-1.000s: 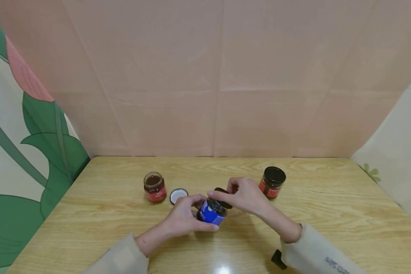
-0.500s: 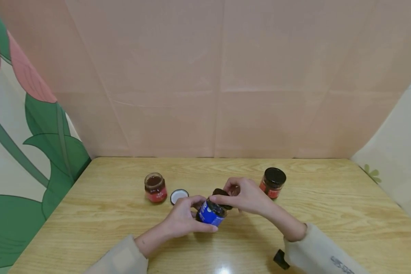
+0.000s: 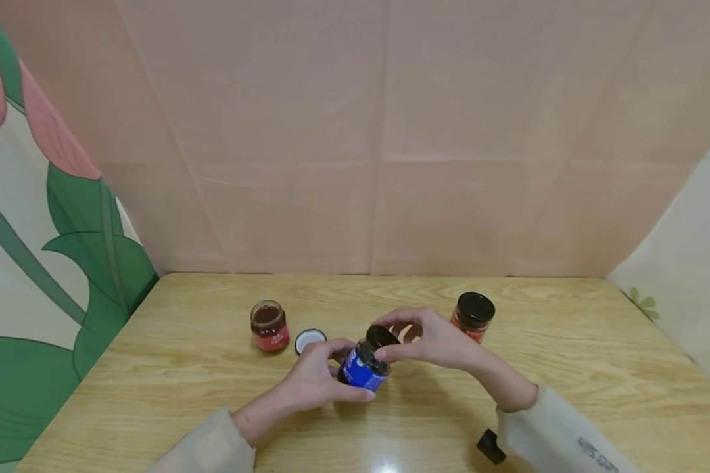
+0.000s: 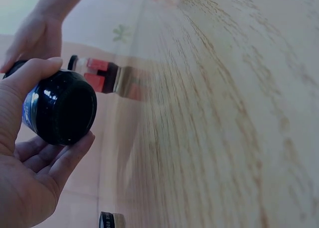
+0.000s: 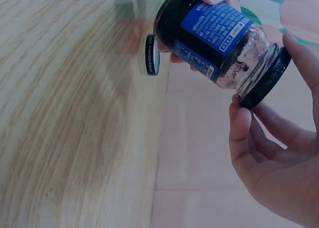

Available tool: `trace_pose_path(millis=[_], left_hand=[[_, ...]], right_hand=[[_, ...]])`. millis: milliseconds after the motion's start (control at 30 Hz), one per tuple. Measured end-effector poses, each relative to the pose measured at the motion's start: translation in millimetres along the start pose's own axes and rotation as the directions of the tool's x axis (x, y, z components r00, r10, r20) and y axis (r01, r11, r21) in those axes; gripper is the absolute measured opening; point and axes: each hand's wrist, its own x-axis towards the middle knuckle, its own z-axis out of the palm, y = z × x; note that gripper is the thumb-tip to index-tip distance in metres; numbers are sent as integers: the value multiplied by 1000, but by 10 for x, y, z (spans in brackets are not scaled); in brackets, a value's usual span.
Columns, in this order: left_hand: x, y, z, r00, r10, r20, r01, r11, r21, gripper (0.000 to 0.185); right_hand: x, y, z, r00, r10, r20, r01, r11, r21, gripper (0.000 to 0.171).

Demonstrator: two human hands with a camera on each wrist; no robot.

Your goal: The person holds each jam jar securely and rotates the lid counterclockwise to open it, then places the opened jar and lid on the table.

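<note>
Head view: a blue-labelled jar point(image 3: 362, 370) is held tilted just above the counter point(image 3: 568, 368), its body gripped by the left hand point(image 3: 316, 378) while its black lid point(image 3: 382, 337) is pinched at the rim by the right hand point(image 3: 438, 341). An open red-labelled jar point(image 3: 269, 325) with a loose lid point(image 3: 309, 340) beside it is seen on the left, and a capped red-labelled jar point(image 3: 473, 314) sits behind the right hand.

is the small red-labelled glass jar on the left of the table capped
No, the small red-labelled glass jar stands open, and a loose round white-lined lid lies beside it.
</note>
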Motion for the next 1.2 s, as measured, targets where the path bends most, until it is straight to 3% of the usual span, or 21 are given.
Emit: trace_pose_path(millis=[333, 667, 800, 900, 1000, 1100, 1200], left_hand=[[-8, -24, -11, 1000, 9, 2, -9, 1000, -16, 58], [-13, -23, -21, 1000, -3, 5, 3, 999, -36, 59], [-7, -24, -24, 1000, 0, -3, 0, 999, -36, 59], [-3, -21, -24, 1000, -5, -18, 4, 999, -33, 60], [4, -26, -17, 999, -7, -45, 6, 1000, -18, 62], [18, -30, -11, 997, -16, -81, 17, 1000, 6, 66], [27, -26, -6, 993, -29, -115, 32, 999, 22, 70]], right_hand=[[-3, 51, -46, 982, -160, 98, 157, 987, 38, 50], [-2, 40, -59, 969, -209, 135, 200, 977, 73, 54], [-9, 47, -36, 977, -177, 116, 165, 980, 107, 54], [-21, 57, 30, 994, -96, 43, 90, 989, 120, 51], [-23, 59, 159, 993, 21, -113, -7, 993, 121, 45], [-15, 18, 307, 945, 140, -295, -101, 985, 142, 41], [-7, -50, 414, 881, 251, -402, -188, 964, 188, 39]])
